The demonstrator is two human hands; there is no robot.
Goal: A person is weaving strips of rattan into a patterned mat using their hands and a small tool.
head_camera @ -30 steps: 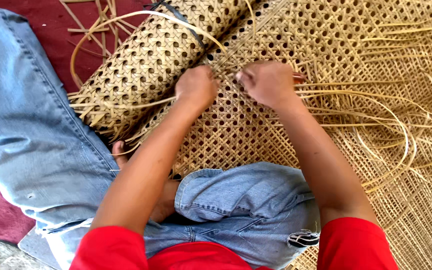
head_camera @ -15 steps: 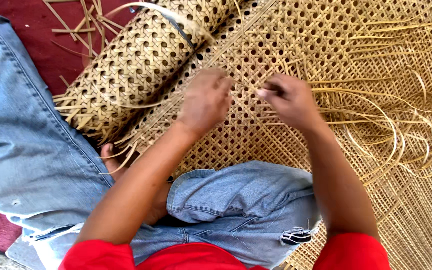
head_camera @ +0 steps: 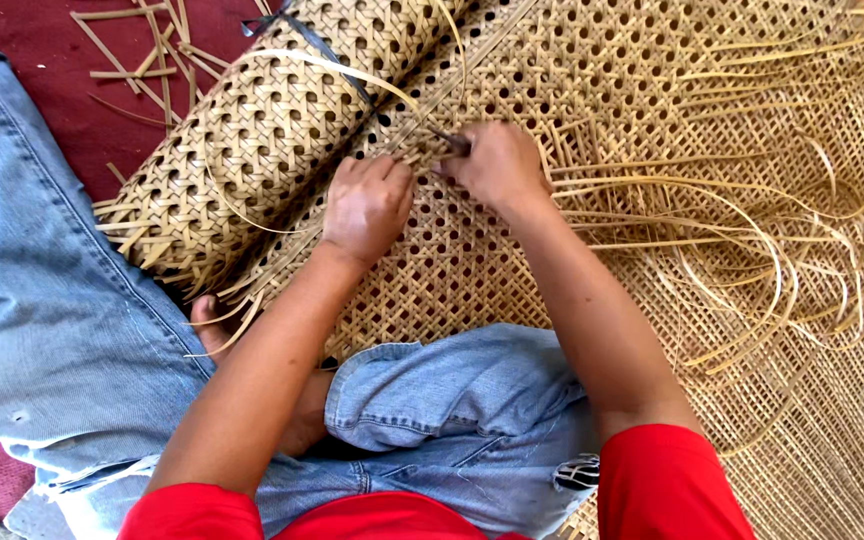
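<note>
My jeans [head_camera: 82, 330] and red sleeves [head_camera: 667, 480] sit nearest; past my knee the woven cane sheet [head_camera: 652, 90] lies flat on the floor; my left hand [head_camera: 367, 205] presses on it knuckles up, fingers curled, though I cannot tell whether they pinch a strand; just beside it my right hand [head_camera: 497, 165] is closed around a small dark tool [head_camera: 449, 141], its tip at the weave; loose cane strips [head_camera: 752, 230] trail off to the right; the rolled end of the sheet [head_camera: 262, 130] lies beyond, on the red mat [head_camera: 32, 90].
</note>
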